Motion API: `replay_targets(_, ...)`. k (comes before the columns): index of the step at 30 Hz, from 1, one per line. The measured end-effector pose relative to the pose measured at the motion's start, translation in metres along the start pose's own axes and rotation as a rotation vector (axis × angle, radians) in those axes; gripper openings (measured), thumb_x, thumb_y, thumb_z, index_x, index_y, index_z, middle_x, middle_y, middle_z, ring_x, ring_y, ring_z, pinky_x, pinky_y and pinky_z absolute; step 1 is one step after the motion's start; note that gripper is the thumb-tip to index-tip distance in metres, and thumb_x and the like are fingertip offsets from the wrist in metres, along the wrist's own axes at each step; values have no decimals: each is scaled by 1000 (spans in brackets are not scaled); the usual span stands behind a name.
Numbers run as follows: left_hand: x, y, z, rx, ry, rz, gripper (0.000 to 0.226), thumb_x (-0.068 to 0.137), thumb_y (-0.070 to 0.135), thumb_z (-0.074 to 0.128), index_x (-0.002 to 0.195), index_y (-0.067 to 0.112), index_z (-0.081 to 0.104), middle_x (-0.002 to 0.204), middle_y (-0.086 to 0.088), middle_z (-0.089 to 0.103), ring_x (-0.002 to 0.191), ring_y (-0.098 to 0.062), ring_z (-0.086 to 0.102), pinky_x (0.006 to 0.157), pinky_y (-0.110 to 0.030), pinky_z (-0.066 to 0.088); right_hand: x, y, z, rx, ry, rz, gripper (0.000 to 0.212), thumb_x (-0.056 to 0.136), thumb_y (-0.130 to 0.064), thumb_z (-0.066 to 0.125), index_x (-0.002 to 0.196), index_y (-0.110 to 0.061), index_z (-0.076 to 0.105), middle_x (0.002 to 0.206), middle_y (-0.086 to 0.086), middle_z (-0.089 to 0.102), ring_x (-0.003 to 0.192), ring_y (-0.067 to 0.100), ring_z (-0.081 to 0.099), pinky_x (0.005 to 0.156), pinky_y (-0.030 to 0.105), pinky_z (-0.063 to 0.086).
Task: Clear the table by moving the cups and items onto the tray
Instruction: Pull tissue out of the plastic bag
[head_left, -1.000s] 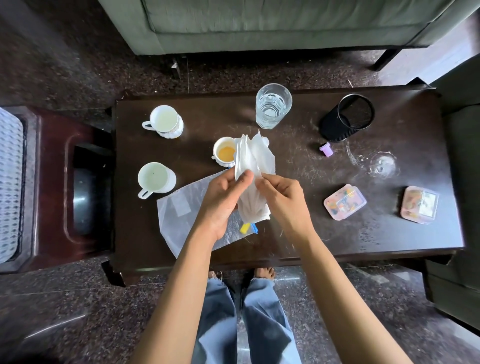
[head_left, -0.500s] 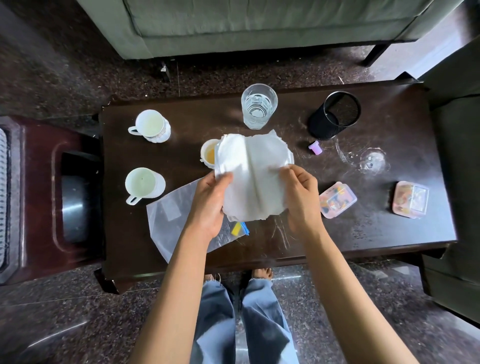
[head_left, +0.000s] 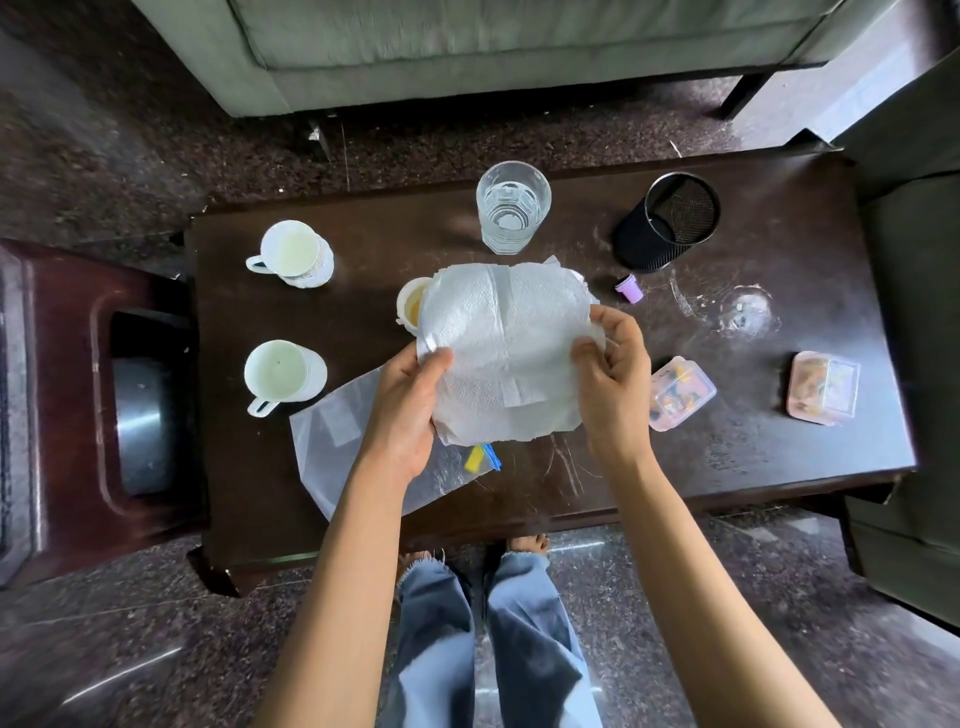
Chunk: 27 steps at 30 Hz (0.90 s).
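I hold a white paper napkin (head_left: 498, 343) spread flat above the middle of the dark table (head_left: 779, 452). My left hand (head_left: 410, 405) grips its left edge and my right hand (head_left: 613, 374) grips its right edge. Two white cups (head_left: 293, 252) (head_left: 280, 374) stand at the table's left. A third cup with yellow liquid (head_left: 410, 306) is partly hidden behind the napkin. A water glass (head_left: 511, 205) stands at the back. The dark red tray (head_left: 67, 395) lies on the left, beside the table.
A clear zip bag (head_left: 343, 441) lies under my left wrist. A black mesh pen cup (head_left: 670, 221), a small purple cap (head_left: 629, 288), an overturned clear glass (head_left: 743, 312) and two pink plastic boxes (head_left: 680, 392) (head_left: 823, 387) occupy the table's right. A sofa stands behind.
The napkin was folded and bunched between my hands one second ago. My hands have drawn apart and the napkin is now spread wide open.
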<state>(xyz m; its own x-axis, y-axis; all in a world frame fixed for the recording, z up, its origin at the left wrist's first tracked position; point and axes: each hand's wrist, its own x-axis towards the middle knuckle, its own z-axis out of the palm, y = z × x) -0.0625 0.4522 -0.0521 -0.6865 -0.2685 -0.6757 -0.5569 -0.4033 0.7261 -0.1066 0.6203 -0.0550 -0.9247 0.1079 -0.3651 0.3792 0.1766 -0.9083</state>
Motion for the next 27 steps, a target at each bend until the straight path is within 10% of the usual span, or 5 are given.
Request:
replay_targets(6,6,6,-10,-16,-34,-81,35,87,31,64,122,27,58,116,-2,66,106,-20,63,72,-32,57,0,-7,7,183,-29,137,47,93,-5,56,134,-19,38,103,-14,59,79,-7,62,75,23,52)
replay_targets(11,19,17,-2,122,-146,-67,31,84,22,70,114,19,65,110,-7,71,105,-24,67,92,-45,54,12,-18,4,180,-196,340,73,67,-32,85,128,-13,50,115,5,67,94,19,71,79,39,60)
replay_targets(17,45,27,29,307,-93,-4,34,83,23,72,113,12,63,107,-9,71,103,-28,66,92,-44,53,42,-32,-5,-404,-159,320,32,72,-21,81,91,-12,58,87,3,63,84,23,60,61,31,50)
replay_targets(27,63,84,149,495,-52,465,11,87,26,63,85,16,65,77,-6,69,77,-26,66,66,-38,52,99,-78,-60,-230,229,-120,9,76,-12,70,79,-15,62,67,-5,59,58,6,51,48,10,39)
